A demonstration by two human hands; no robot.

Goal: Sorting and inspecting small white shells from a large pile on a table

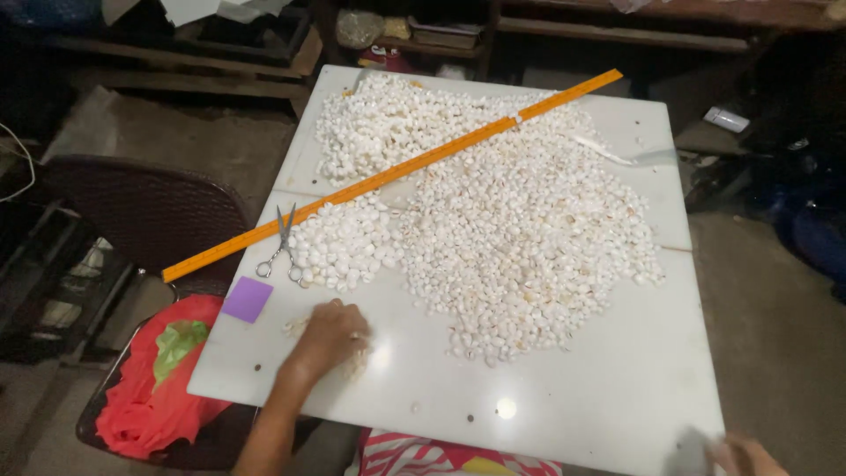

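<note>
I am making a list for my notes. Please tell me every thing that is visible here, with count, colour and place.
white board: one, white, serves as the work surface
shells: too many to count, white, in heaps across the board
long ruler: one, orange, diagonal over the heaps
scissors: one pair, metal, left of the small heap
paper square: one, purple, at the board's left edge
chair: one, dark brown, left of the board
cloth: one, red with a green piece, on the chair
left hand: rests on a few shells near the front left
right hand: at the bottom right corner, blurred, grip unclear
</note>
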